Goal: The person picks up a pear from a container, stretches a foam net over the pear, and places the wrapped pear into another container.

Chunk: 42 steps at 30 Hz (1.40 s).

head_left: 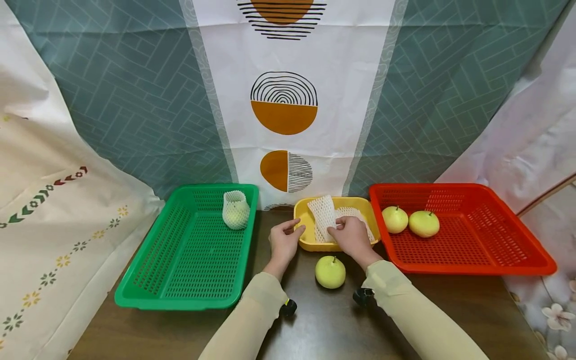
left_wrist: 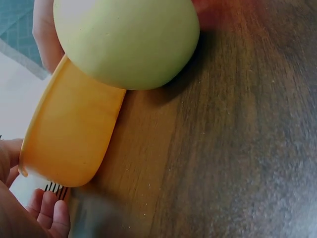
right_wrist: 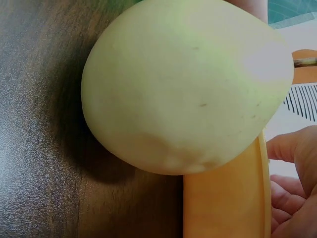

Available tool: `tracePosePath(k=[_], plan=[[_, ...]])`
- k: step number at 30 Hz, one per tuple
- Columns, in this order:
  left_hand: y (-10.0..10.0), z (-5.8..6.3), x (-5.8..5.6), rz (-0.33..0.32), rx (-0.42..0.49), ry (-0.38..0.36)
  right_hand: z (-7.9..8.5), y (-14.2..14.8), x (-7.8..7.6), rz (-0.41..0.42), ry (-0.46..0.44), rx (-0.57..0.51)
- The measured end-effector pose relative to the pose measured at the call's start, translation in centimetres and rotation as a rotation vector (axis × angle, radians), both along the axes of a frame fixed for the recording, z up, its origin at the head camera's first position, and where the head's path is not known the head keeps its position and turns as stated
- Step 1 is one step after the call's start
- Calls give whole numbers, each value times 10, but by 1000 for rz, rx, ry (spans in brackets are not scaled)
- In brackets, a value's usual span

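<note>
With the yellow bin (head_left: 320,247) as the clock's centre and twelve pointing away from me, my right hand (head_left: 353,236), at four o'clock, pinches the lower part of a white foam net (head_left: 322,214) between thumb and fingers; the net leans, its upper end toward eleven. My left hand (head_left: 284,244), at eight, holds nothing, thumb and forefinger slightly parted beside the rim; whether they touch it I cannot tell. A second foam net (head_left: 353,212) lies in the bin toward two. A bare pear (head_left: 330,273) sits on the brown table (head_left: 324,332) at six, stem up. The green basket (head_left: 182,303), at nine, contains one netted pear (head_left: 236,216) in its two o'clock corner; the red basket (head_left: 468,250), at three, contains two pears (head_left: 424,224) toward its nine o'clock side.
</note>
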<state>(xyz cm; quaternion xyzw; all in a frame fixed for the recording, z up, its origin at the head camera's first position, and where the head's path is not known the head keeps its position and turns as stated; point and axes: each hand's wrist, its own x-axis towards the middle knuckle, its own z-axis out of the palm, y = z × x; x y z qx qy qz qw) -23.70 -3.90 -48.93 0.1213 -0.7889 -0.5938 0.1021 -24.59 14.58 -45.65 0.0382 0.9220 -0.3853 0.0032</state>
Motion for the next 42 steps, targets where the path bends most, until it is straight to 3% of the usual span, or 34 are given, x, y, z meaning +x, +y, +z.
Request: tracePosePath(k=[14, 21, 30, 36, 39, 42], plan=[[1, 0, -1, 7, 8, 22, 11, 4, 6, -11, 155, -114], [0, -1, -2, 10, -4, 38, 24, 0, 11, -9, 180, -177], [0, -1, 0, 7, -17, 43, 37, -6, 26, 65, 229, -224], [4, 13, 4, 60, 5, 47, 45, -8, 32, 111, 294, -222], [10, 27, 12, 82, 13, 76, 49, -8, 34, 113, 318, -231], [19, 43, 23, 54, 34, 114, 53, -9, 38, 117, 359, -240]])
